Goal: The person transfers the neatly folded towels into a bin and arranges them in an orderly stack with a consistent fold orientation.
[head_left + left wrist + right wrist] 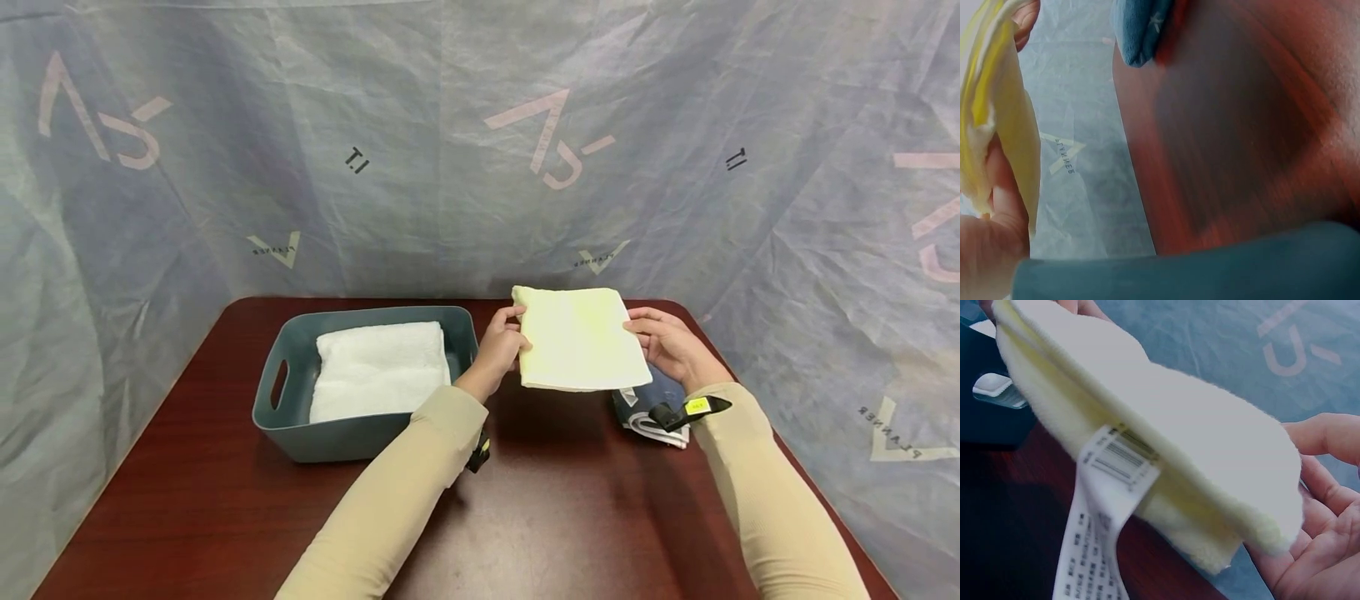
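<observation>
A folded pale yellow towel [577, 337] is held up above the table between both hands. My left hand [498, 346] pinches its left edge, thumb on top and fingers beneath. At the opposite edge, my right hand [671, 342] grips the towel with the thumb and fingers on either side. In the right wrist view a white label [1100, 506] printed with a barcode hangs from the towel's folded layers. Below the right hand lies a folded dark blue towel [660, 400] with a white edge, partly hidden by the hand and wrist.
Left of the hands stands a grey-green plastic basket [352, 442] with handle holes, holding a folded white towel [382, 371]. Both are on a dark red-brown wooden table [525, 508]. A grey printed sheet [420, 167] hangs behind and around it.
</observation>
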Demonstrator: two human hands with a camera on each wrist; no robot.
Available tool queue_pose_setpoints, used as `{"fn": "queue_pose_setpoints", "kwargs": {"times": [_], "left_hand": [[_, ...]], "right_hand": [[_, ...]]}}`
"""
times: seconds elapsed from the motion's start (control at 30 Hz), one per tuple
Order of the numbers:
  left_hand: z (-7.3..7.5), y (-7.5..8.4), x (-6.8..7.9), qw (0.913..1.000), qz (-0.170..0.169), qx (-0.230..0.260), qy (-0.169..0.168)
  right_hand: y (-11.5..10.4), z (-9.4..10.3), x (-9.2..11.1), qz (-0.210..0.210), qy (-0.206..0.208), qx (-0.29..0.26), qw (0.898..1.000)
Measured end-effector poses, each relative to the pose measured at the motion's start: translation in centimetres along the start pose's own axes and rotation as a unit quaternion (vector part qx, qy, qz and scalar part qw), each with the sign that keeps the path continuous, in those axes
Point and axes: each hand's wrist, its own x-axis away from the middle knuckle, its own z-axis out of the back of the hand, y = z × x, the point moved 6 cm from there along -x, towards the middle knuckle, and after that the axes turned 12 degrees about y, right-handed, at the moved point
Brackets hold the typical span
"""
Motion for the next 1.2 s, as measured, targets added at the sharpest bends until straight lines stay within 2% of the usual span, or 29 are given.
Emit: {"fn": "queue_pose_setpoints", "kwargs": {"times": [0.5,0.8,1.07,1.2], "left_hand": [[1.1,0.9,-0.4,0.9999,-0.001,-0.012,-0.010],[1.9,1.6,-0.6,0.9998,-0.005,-0.017,-0.012],[2.7,2.6,-0.5,0.9997,-0.006,-0.021,-0.012],[3.0,2.5,-1.0,0.9997,-0.008,-0.023,-0.010]], "right_hand": [[-0.1,-1.3,-0.2,-0.001,-0.008,0.006,1.000],[-0.7,-2.2,-0.3,-0.015,0.006,0.006,1.000],[-0.8,-3.0,-0.5,-0.011,-0.006,0.002,1.000],[-0.9,-3.4,-0.5,-0.006,-0.011,-0.001,1.000]]}}
